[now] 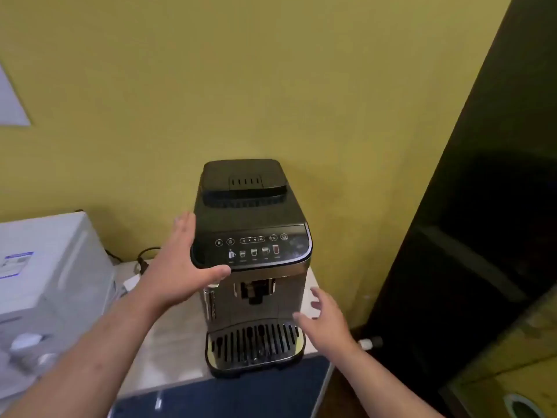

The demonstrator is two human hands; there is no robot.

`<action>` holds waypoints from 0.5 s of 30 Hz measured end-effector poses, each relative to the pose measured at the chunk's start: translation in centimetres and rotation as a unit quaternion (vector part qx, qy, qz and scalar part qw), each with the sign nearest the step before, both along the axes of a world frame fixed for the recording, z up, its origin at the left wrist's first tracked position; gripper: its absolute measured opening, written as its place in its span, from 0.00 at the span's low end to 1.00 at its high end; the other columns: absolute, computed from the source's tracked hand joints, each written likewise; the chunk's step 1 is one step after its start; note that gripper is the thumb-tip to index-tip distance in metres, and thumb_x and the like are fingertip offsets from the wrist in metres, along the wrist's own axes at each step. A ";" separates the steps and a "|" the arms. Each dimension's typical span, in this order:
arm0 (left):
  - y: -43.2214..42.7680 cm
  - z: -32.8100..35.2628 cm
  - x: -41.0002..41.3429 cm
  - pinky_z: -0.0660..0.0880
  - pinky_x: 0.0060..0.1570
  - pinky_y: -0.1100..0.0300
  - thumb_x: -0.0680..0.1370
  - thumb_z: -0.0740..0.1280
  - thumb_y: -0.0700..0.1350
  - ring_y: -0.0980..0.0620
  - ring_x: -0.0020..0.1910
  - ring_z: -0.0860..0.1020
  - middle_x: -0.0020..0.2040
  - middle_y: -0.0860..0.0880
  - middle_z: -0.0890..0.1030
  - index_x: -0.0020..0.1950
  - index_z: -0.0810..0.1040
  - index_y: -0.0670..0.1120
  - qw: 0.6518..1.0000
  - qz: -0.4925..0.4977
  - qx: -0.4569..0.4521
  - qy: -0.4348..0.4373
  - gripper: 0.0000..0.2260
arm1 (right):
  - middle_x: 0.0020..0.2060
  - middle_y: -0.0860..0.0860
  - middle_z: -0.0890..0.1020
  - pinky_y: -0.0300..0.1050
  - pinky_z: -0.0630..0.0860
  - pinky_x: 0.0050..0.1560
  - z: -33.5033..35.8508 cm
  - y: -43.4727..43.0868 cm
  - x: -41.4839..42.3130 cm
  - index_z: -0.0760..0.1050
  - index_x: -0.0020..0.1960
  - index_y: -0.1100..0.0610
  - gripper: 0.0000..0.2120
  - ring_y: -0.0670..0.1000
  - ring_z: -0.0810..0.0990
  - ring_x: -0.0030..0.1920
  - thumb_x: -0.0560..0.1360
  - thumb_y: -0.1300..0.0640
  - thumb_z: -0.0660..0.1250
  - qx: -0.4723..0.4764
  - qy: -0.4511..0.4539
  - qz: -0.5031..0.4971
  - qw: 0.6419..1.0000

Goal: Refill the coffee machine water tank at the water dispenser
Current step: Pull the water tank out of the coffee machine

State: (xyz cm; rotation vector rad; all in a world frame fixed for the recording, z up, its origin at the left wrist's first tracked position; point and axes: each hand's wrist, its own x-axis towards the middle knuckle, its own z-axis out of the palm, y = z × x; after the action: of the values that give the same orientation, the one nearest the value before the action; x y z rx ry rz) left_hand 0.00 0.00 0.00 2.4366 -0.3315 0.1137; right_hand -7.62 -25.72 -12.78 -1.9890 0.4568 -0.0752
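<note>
Two bare hands flank a coffee machine [251,260] standing on a pale counter [168,342] against a yellow wall [241,86]. Head view: the left hand [180,267] is spread, fingers along the machine's upper left side and thumb across its front edge. The right hand [324,321] is spread, empty, just beside the drip tray [254,345]. A white appliance [45,267] stands left; a dark cabinet [482,236] stands right. The water tank cannot be made out.

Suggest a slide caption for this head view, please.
Both open hands, left and right, close in on the coffee machine against the yellow wall.
</note>
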 end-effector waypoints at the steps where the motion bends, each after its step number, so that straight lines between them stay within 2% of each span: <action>1: -0.1 -0.4 0.8 0.48 0.79 0.50 0.67 0.76 0.61 0.55 0.81 0.42 0.83 0.52 0.41 0.82 0.41 0.49 1.000 -0.017 0.024 0.007 0.57 | 0.69 0.47 0.68 0.48 0.71 0.65 -0.3 0.1 1.1 0.59 0.75 0.52 0.36 0.48 0.68 0.68 0.71 0.52 0.73 -0.004 -0.005 -0.014 1.000; 3: -0.3 -1.3 1.9 0.46 0.79 0.51 0.66 0.76 0.64 0.53 0.81 0.39 0.83 0.49 0.39 0.82 0.38 0.47 0.997 -0.031 0.068 0.029 0.60 | 0.72 0.49 0.65 0.51 0.68 0.69 -0.7 0.2 2.7 0.57 0.76 0.53 0.39 0.51 0.65 0.71 0.71 0.49 0.72 -0.020 0.002 -0.025 0.999; 5: -0.7 -2.4 2.4 0.46 0.79 0.50 0.65 0.76 0.64 0.52 0.81 0.38 0.82 0.48 0.38 0.81 0.37 0.46 0.997 -0.024 0.069 0.036 0.61 | 0.71 0.50 0.67 0.51 0.69 0.68 -1.4 0.1 4.2 0.60 0.74 0.53 0.38 0.53 0.67 0.71 0.69 0.46 0.73 -0.024 0.016 -0.036 0.999; 7: -1.0 -3.5 2.3 0.47 0.79 0.48 0.65 0.77 0.63 0.52 0.80 0.38 0.82 0.48 0.38 0.81 0.38 0.47 0.997 -0.014 0.073 0.009 0.61 | 0.62 0.46 0.75 0.46 0.75 0.58 -2.3 0.0 5.1 0.70 0.64 0.50 0.29 0.51 0.74 0.64 0.67 0.47 0.74 0.002 0.015 -0.036 0.999; 9: -1.2 -3.5 2.2 0.48 0.79 0.48 0.66 0.77 0.62 0.52 0.81 0.39 0.82 0.48 0.38 0.81 0.38 0.47 0.998 -0.003 0.067 -0.006 0.60 | 0.52 0.43 0.78 0.38 0.73 0.46 -2.2 0.2 5.8 0.71 0.55 0.47 0.21 0.47 0.77 0.54 0.67 0.50 0.76 0.030 -0.001 -0.041 0.999; 12: -1.5 -3.3 2.0 0.48 0.77 0.51 0.67 0.77 0.60 0.51 0.81 0.39 0.82 0.49 0.36 0.81 0.36 0.46 0.998 0.000 0.060 0.001 0.59 | 0.46 0.44 0.81 0.33 0.71 0.38 -2.1 0.7 6.9 0.72 0.50 0.47 0.20 0.44 0.78 0.48 0.65 0.56 0.79 0.068 -0.031 -0.044 0.996; 15: -1.5 -3.3 1.8 0.49 0.77 0.51 0.68 0.76 0.61 0.51 0.81 0.40 0.82 0.50 0.35 0.81 0.37 0.46 0.998 -0.001 0.068 0.003 0.59 | 0.44 0.49 0.82 0.26 0.72 0.31 -2.5 1.3 7.7 0.75 0.51 0.56 0.19 0.47 0.80 0.46 0.64 0.67 0.77 0.097 -0.049 -0.061 0.992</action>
State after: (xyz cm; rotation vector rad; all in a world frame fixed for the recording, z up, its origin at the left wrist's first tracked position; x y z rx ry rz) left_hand 1.78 -1.47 -3.35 2.5706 -0.3487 0.0861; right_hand 0.10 -24.46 -15.27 -1.7578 0.5017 -0.1974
